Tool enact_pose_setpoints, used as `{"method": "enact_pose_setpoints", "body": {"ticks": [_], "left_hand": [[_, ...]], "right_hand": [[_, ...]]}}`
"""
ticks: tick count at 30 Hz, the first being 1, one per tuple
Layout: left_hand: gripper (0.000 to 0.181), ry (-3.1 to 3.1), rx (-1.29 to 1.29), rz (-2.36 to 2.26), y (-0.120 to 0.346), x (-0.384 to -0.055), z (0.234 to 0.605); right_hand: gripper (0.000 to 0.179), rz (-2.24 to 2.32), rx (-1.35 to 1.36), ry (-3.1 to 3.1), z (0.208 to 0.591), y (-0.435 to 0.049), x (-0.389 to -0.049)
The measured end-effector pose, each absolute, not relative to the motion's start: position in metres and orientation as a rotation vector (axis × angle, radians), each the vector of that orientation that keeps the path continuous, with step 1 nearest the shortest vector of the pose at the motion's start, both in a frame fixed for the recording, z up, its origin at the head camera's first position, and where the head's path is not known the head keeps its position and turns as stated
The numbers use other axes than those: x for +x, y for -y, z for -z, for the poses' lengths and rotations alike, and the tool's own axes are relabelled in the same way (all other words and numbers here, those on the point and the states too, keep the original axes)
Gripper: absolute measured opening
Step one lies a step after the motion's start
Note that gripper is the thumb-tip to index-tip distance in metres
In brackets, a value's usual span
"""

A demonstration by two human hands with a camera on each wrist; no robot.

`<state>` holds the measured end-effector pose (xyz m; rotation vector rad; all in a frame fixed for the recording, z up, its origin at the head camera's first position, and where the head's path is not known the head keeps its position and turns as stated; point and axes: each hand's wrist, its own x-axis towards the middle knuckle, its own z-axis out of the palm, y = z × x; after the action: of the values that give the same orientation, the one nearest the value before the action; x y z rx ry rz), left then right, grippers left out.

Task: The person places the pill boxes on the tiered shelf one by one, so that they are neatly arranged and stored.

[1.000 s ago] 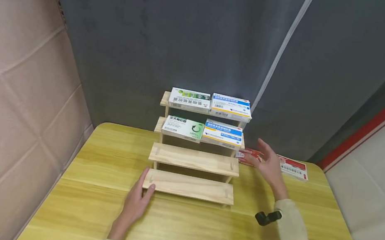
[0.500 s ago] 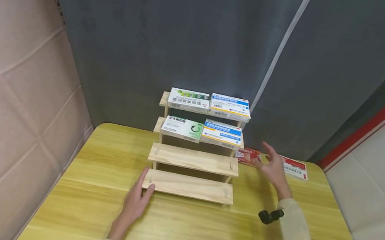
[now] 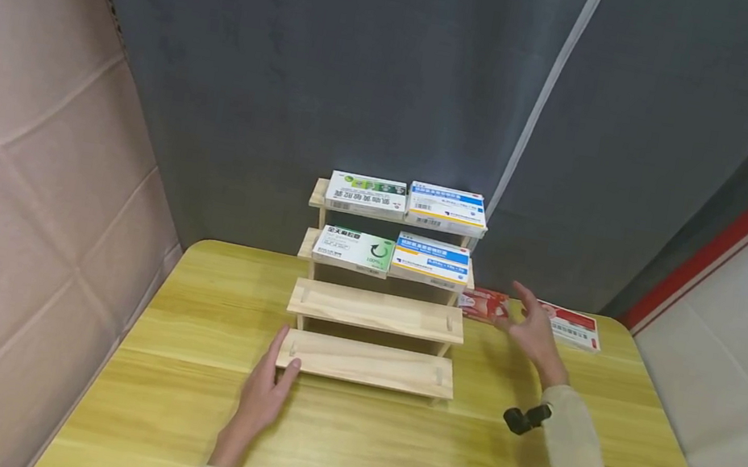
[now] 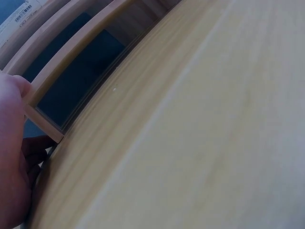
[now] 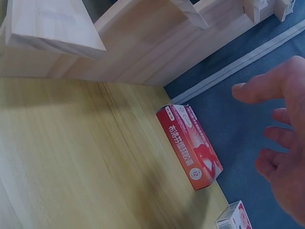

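Note:
A stepped wooden display rack (image 3: 376, 311) stands on the table. My left hand (image 3: 265, 388) holds the left end of its lowest step, thumb at the front edge; in the left wrist view the fingers curl beside the rack's leg. My right hand (image 3: 534, 336) is spread over the table to the right of the rack, holding nothing. Beneath its fingertips in the head view lies a red medicine box (image 5: 188, 145), close beside the rack. A white and red medicine box (image 3: 572, 328) lies further right, partly hidden behind that hand.
Four-step rack's upper two steps carry a white-green box (image 3: 367, 195), a green-white box (image 3: 352, 250) and two blue-white boxes, one being the top blue-white box (image 3: 447, 208). A grey curtain (image 3: 372, 62) hangs behind the table (image 3: 367, 461).
My right hand has drawn slightly right and toward me, away from the rack, uncovering more of the red medicine box. The left hand keeps its hold on the rack.

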<state>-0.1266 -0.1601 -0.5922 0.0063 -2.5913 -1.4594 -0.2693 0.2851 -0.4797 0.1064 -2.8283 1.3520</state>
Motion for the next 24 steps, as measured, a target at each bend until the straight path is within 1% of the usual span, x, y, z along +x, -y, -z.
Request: {"method": "enact_pose_setpoints", "body": {"ticks": [8,16,24], "left_hand": [[0.067,2.577,-0.002,1.443,0.160,-0.128,0.595],[0.067,2.561,-0.002,1.465,0.160,-0.128,0.596],[0.067,2.565,0.000,1.442,0.160,-0.128,0.595]], "right_hand": [[0.093,-1.375,0.099,2.876,0.488,-0.289,-0.276],[0.097,-1.363,0.144,2.888,0.497,-0.287,-0.284],[0.102,-1.338,0.126,2.954,0.505,-0.282,-0.294]]}}
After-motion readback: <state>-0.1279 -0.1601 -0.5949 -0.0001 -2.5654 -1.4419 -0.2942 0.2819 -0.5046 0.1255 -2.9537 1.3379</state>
